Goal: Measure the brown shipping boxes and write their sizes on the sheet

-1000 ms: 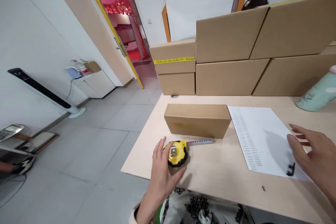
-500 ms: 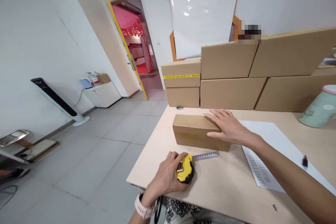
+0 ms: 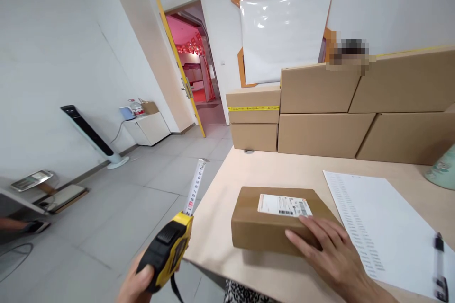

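My left hand is wrapped round a yellow and black tape measure, held up off the table's left edge. A short length of its white blade sticks out, pointing up and away. My right hand grips the right part of a small brown cardboard box, fingers on the top and thumb against the near side. A white printed label shows on the box's upper face. The box looks slightly tilted, with a shadow under its near edge.
Larger cardboard boxes form a wall along the table's back. A printed sheet lies to the right with a black-capped pen on it. A green cup stands at the far right. Beyond the table's left edge is grey floor.
My left hand has raised the tape measure off the table and turned it leftward, blade upward. My right hand has brought the box nearer and turned it, so its label shows.
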`<state>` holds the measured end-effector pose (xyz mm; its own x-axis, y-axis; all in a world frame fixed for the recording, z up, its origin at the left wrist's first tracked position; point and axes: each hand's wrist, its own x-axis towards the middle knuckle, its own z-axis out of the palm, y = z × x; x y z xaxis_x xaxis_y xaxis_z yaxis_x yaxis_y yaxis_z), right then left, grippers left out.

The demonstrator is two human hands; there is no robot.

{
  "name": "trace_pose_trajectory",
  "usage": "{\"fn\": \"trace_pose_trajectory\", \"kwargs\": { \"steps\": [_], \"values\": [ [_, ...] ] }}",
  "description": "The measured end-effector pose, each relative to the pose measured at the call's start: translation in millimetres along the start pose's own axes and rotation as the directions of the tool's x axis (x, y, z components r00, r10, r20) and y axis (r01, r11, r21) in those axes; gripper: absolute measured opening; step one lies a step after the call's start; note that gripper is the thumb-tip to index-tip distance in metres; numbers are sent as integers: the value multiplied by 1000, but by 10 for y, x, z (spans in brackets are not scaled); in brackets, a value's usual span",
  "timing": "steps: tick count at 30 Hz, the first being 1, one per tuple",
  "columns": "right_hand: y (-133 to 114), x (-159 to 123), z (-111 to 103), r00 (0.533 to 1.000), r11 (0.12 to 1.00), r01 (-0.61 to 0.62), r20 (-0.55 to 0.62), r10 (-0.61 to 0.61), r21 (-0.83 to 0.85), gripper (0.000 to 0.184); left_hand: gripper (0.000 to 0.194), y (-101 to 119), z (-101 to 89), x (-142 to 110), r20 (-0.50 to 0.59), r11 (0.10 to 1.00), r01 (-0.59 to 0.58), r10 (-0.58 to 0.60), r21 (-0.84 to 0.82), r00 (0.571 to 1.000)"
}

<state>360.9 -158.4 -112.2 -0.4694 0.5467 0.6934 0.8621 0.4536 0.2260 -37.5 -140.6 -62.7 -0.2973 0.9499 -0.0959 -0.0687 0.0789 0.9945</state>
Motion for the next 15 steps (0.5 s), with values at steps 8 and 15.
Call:
{"fn": "trace_pose_trajectory", "kwargs": {
  "steps": [8, 15],
  "values": [
    [-88, -327, -6, 992, 967, -68, -88, 92, 245, 39, 70, 355, 532, 380, 685, 958, -224, 40, 182, 728],
    [338, -118, -59, 551, 389, -750, 180, 815, 535, 27, 48, 656, 1272, 460, 901, 893, -330, -158, 305, 405]
  ]
}}
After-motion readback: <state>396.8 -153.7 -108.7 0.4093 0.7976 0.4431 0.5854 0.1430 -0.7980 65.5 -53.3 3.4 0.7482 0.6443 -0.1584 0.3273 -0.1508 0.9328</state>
